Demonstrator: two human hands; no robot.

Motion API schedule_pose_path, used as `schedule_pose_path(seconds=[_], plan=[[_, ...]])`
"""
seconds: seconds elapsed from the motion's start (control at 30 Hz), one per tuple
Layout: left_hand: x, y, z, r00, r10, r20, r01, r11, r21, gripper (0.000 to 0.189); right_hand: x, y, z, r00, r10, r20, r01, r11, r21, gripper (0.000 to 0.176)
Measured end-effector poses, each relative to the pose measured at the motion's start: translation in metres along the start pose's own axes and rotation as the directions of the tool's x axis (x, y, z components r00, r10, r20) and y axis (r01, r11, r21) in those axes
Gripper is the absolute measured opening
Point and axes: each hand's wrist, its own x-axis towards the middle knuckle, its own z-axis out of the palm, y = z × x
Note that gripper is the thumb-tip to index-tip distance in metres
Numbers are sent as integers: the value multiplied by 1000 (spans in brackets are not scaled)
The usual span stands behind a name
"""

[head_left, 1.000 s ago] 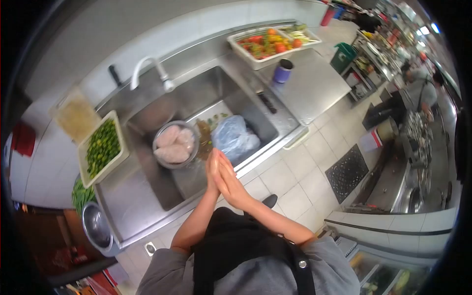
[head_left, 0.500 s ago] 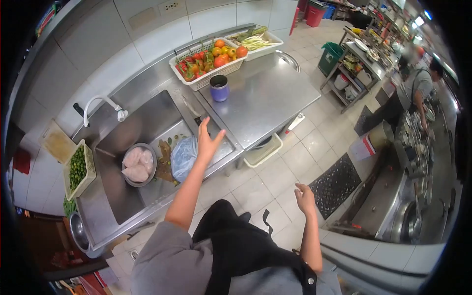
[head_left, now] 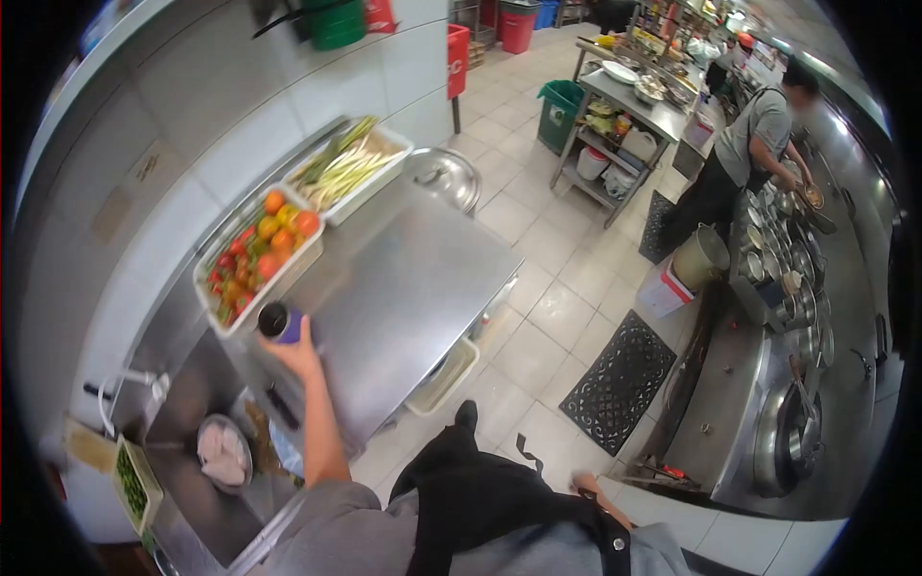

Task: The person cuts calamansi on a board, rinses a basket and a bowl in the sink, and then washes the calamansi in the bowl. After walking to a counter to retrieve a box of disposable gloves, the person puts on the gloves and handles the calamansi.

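Purple cup (head_left: 279, 322) stands at the left end of the steel counter (head_left: 403, 288), just beside the basket of tomatoes and peppers (head_left: 252, 257). Left hand (head_left: 296, 353) reaches it with the arm stretched out, fingers curled around its near side. Right hand (head_left: 584, 479) hangs low by the hip, too small and blurred to tell how open it is. A tray of green stalks (head_left: 348, 169) lies beyond the basket.

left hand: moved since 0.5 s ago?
Yes. The left hand went from above the sink across to the steel counter, away from the tap, and now has its grip on the purple cup.
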Motion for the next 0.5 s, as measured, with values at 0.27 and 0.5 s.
schedule_pose_path(seconds=[0.27, 0.5], plan=[[-59, 91, 88, 989, -101, 106, 100, 995, 21, 78, -52, 70, -139, 776, 521, 356, -522, 213, 826, 36], [-131, 188, 243, 953, -164, 255, 172, 985, -11, 82, 95, 168, -198, 822, 546, 162, -414, 378, 828, 39]])
